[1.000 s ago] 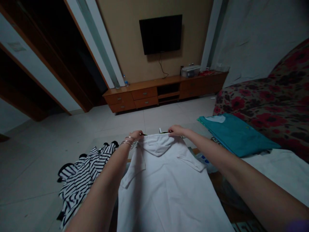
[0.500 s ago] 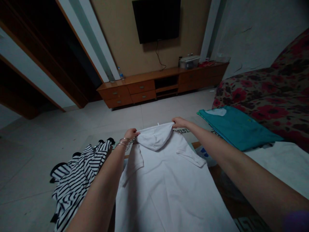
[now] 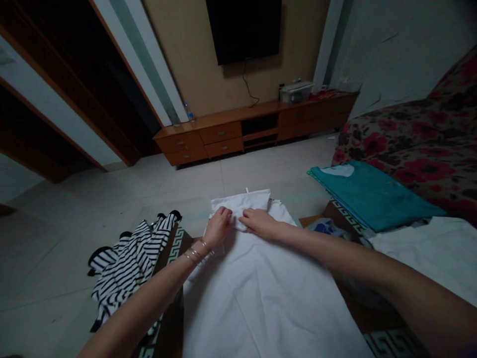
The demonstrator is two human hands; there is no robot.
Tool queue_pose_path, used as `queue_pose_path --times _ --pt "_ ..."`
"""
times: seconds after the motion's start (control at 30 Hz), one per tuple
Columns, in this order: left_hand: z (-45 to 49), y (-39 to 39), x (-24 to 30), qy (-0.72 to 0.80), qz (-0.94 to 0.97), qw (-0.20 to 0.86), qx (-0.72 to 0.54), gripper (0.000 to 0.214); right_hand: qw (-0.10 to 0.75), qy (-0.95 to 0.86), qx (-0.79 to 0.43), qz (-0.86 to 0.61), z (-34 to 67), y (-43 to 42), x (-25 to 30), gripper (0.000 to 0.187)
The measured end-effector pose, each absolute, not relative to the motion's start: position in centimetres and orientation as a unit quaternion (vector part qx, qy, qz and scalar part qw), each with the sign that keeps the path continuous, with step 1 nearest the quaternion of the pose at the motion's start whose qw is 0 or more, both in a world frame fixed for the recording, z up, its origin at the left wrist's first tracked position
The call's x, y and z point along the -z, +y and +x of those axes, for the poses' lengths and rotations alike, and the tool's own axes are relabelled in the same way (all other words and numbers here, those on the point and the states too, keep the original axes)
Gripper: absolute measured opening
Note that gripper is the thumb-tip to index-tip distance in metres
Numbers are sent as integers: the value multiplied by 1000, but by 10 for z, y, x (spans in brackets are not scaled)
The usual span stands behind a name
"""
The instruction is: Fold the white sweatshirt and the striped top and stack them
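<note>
A white short-sleeved hooded top (image 3: 261, 288) lies spread on a table, its hood at the far end. My left hand (image 3: 219, 226), with bangles at the wrist, has its fingers closed on the lower part of the hood. Just to its right, my right hand (image 3: 257, 222) grips the same part of the hood, fingers curled into the cloth. The far edge of the hood (image 3: 242, 200) lies flat beyond both hands. My forearms cover parts of both sleeves.
A black-and-white striped garment (image 3: 130, 263) lies at the left table edge. To the right are a folded teal garment (image 3: 380, 194), a white cloth (image 3: 428, 253) and a clear plastic bag (image 3: 328, 227). A floral-covered sofa (image 3: 406, 144) stands at right; a wooden TV cabinet (image 3: 223, 134) is ahead.
Both hands have moved from the far corners of the hood inward and nearer to me, onto its lower part. The hood's far edge now lies down, no longer held.
</note>
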State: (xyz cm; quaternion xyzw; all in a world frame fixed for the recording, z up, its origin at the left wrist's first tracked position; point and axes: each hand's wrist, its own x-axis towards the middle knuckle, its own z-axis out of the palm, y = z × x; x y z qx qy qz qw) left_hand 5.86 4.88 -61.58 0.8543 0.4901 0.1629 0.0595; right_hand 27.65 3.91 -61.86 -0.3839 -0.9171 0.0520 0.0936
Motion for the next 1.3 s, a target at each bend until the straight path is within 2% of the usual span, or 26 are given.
queue_pose_path --times 0.07,0.13,0.27,0.37,0.5,0.67,0.8,0.93,1.03,1.13,1.23,1.3 --pt "54 36 617 486 846 93 -196 28 75 -888 -58 -450 261 56 610 16" --pt "47 27 616 490 838 114 -210 29 99 -844 -59 -524 254 89 586 19" --pt "27 13 610 502 836 99 -196 34 187 -764 -20 -617 252 157 520 40" --pt "10 -4 613 515 844 46 -145 38 219 -735 3 -642 249 157 500 47" --pt "-13 -39 631 513 855 -21 -76 50 188 -815 16 -548 250 79 539 41" --pt "-29 -81 649 525 851 -20 -16 56 172 -843 -21 -510 292 -54 615 35" --pt "-34 -127 635 514 857 -25 -23 52 225 -815 -67 -529 347 -163 642 30" --pt "-42 -210 619 492 870 12 -43 50 287 -779 -117 -545 393 -289 653 29" --pt "-52 -290 624 556 818 85 -118 47 304 -710 -140 -620 407 -379 670 31" --pt "-56 -366 643 664 681 153 -269 46 322 -570 -169 -737 407 -439 693 40" --pt "-46 -419 664 746 475 256 -389 55 328 -430 -261 -799 396 -458 709 44" --pt "-31 -438 671 763 343 342 -427 58 361 -364 -362 -778 385 -456 711 45"
